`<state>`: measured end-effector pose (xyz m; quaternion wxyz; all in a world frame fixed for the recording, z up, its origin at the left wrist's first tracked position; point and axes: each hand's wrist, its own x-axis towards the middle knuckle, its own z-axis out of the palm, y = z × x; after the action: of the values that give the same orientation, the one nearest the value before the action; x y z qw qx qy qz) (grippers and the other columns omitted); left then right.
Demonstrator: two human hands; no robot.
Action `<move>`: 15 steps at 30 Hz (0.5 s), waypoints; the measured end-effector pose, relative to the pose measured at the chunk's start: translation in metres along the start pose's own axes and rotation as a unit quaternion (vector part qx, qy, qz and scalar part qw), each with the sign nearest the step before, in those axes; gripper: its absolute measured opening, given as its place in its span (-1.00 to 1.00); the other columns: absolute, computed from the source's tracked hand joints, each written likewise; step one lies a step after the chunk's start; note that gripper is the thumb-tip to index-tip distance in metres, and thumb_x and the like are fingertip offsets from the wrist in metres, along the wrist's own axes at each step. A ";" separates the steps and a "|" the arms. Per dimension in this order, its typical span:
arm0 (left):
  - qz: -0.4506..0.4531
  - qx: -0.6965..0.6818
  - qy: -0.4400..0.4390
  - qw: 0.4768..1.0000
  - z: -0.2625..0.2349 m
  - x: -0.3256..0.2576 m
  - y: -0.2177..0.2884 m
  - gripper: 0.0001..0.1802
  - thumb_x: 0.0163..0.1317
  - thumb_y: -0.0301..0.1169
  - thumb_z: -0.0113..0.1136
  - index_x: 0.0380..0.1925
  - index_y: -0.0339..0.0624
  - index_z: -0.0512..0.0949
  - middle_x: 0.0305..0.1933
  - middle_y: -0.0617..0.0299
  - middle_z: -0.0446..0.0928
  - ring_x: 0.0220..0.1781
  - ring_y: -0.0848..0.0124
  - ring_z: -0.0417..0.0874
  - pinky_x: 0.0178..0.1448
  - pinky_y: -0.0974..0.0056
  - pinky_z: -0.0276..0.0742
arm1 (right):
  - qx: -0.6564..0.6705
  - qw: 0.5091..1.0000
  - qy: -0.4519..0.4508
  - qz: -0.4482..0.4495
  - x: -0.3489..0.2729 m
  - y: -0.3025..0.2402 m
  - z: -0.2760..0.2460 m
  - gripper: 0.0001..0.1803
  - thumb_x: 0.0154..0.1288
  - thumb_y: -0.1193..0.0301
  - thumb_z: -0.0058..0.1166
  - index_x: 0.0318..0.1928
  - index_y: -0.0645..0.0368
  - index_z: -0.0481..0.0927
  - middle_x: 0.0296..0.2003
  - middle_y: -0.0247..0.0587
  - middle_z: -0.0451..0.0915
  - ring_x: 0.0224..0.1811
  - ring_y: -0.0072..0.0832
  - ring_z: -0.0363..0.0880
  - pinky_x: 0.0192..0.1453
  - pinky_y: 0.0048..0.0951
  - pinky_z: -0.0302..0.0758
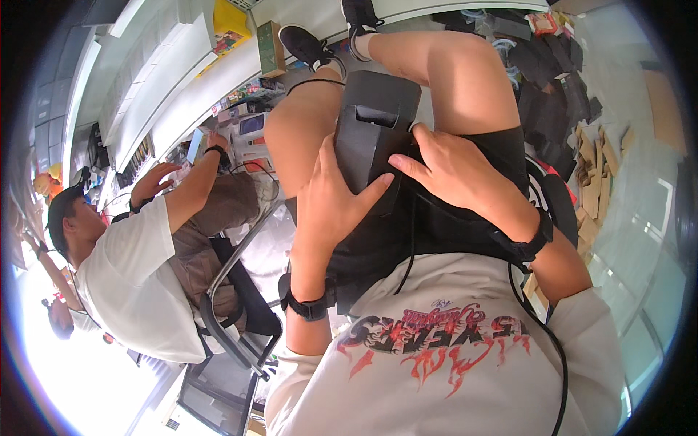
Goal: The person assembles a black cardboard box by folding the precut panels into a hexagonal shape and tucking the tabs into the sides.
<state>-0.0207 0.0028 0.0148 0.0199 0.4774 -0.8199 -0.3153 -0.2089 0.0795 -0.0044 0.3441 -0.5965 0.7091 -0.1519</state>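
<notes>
A black cardboard box (pixel 360 154) stands between my hands above my lap. Its upper flap (pixel 381 93) is raised, and a cut-out slot shows below the flap. My left hand (pixel 331 200) wraps the box's left and near side, thumb across the near face. On the right, my right hand (pixel 459 168) grips the box's edge, its thumb lying against the side and its fingertips partly hidden. What the box contains, if anything, cannot be seen.
Black cardboard pieces (pixel 542 69) and brown cardboard strips (pixel 598 171) lie heaped on the right. At the left a co-worker in a white shirt (pixel 138 291) sits on a metal-framed chair (pixel 211 305), hands near small boxed goods. A green box (pixel 271 49) stands at the far side.
</notes>
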 end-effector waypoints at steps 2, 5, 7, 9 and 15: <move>-0.017 0.021 -0.022 0.999 0.000 0.000 0.001 0.06 -0.02 0.06 0.41 0.24 -0.55 0.18 0.04 -0.34 0.51 0.03 -0.13 0.61 0.02 0.01 0.55 | -0.002 1.000 0.006 -0.004 0.000 0.002 0.004 -0.41 0.41 -0.03 -0.08 -0.16 0.40 0.41 -0.41 0.22 0.61 -0.29 0.11 0.62 -0.22 -0.05 0.55; 0.007 0.021 0.003 1.000 0.003 0.000 -0.003 0.04 0.00 0.07 0.40 0.23 -0.55 0.19 0.02 -0.33 0.52 0.00 -0.12 0.62 -0.01 0.01 0.56 | 0.002 1.000 0.014 -0.008 0.002 -0.001 -0.001 -0.41 0.41 -0.02 -0.07 -0.17 0.41 0.41 -0.42 0.21 0.60 -0.31 0.09 0.62 -0.24 -0.06 0.55; 0.004 0.002 0.018 1.000 0.003 0.000 -0.003 0.03 0.01 0.09 0.39 0.23 -0.54 0.19 0.00 -0.32 0.53 -0.01 -0.14 0.62 0.00 -0.01 0.56 | 0.009 1.000 0.015 -0.006 0.002 -0.002 -0.002 -0.41 0.40 -0.02 -0.06 -0.17 0.41 0.41 -0.42 0.21 0.60 -0.31 0.09 0.62 -0.24 -0.07 0.55; 0.033 0.015 0.035 0.999 0.006 -0.001 -0.006 0.02 0.03 0.09 0.37 0.22 -0.54 0.20 -0.03 -0.31 0.54 -0.03 -0.15 0.62 -0.01 -0.01 0.56 | 0.011 0.999 0.037 -0.019 0.002 0.001 0.001 -0.41 0.40 -0.02 -0.05 -0.18 0.42 0.41 -0.41 0.20 0.60 -0.31 0.08 0.62 -0.24 -0.08 0.55; 0.029 0.021 0.017 0.999 0.002 -0.002 -0.004 -0.05 0.10 0.08 0.32 0.21 -0.51 0.21 -0.16 -0.28 0.59 -0.11 -0.18 0.64 -0.06 -0.03 0.56 | 0.011 0.999 0.043 -0.028 0.002 0.002 0.002 -0.40 0.39 -0.04 -0.05 -0.20 0.40 0.43 -0.42 0.18 0.60 -0.32 0.06 0.63 -0.24 -0.09 0.56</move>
<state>-0.0170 0.0036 0.0119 0.0328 0.4590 -0.8393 -0.2894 -0.2088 0.0789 -0.0079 0.3158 -0.6051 0.7043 -0.1950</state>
